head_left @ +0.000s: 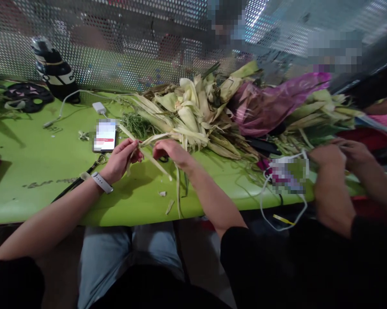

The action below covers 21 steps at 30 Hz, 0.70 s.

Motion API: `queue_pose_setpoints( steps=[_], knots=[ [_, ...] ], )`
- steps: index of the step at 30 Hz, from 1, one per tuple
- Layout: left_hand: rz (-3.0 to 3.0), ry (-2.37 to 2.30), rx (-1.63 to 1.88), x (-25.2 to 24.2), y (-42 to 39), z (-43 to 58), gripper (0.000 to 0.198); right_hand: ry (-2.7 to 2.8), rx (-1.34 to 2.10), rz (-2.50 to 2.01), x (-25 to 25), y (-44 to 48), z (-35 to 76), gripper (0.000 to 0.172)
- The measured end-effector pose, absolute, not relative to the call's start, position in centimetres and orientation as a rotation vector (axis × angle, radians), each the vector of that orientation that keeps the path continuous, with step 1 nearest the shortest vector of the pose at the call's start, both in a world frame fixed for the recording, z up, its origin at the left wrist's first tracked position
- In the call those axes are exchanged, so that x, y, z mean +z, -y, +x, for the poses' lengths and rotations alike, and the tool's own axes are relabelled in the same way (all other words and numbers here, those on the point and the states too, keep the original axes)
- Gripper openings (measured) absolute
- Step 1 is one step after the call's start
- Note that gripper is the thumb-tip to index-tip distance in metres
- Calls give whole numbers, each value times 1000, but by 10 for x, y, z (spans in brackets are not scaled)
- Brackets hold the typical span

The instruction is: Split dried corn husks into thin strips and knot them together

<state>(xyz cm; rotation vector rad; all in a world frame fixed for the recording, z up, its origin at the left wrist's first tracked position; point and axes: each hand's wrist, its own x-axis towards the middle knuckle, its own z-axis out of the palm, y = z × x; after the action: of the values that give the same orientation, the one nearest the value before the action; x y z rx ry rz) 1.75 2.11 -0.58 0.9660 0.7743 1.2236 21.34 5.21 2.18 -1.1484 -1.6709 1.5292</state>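
Note:
My left hand (126, 154), with a white watch band on the wrist, is closed in a pinch on narrow pale corn husk strips (156, 165). One strip slants down to the right from the fingers. My right hand (171, 151) is just to the right, its fingers curled inward; what they hold, if anything, is hidden. Another thin strip (178, 193) hangs below it toward the table edge. Right behind both hands lies a big heap of corn husks (193, 113), with a tuft of green shreds (137, 125) at its left side.
A lit phone (104, 136) lies left of the hands, near a white adapter (99, 107) and cable. A dark bottle (56, 73) stands at the back left. A pink plastic bag (264, 105) rests by the husks. At right, a co-worker's hands (333, 154) are near a white cord (261, 201).

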Motion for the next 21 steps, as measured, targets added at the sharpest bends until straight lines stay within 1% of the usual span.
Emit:
queue_pose_setpoints(
  steps=[2,4,8,12,15,18,21],
  knots=[
    [973,-781,1264,-8,-22,18,18,1719,1793,-1020,25,-45,211,37],
    [1054,-777,1262,-11,-23,17,21,1734,1892,-964,26,-39,207,34],
    [1244,-789,1229,-14,-24,17,26,1790,1847,-986,21,-35,197,21],
    [1289,-842,1288,-11,-23,18,21,1886,1718,-933,16,-35,197,25],
    [1280,-852,1313,-9,-22,18,19,1937,1703,-880,16,-36,201,27],
    [1262,-823,1277,-8,-21,17,19,1935,1723,-900,16,-39,206,24],
    [1329,-799,1241,-6,-20,14,20,1830,1728,-958,15,-45,210,17]
  ],
)
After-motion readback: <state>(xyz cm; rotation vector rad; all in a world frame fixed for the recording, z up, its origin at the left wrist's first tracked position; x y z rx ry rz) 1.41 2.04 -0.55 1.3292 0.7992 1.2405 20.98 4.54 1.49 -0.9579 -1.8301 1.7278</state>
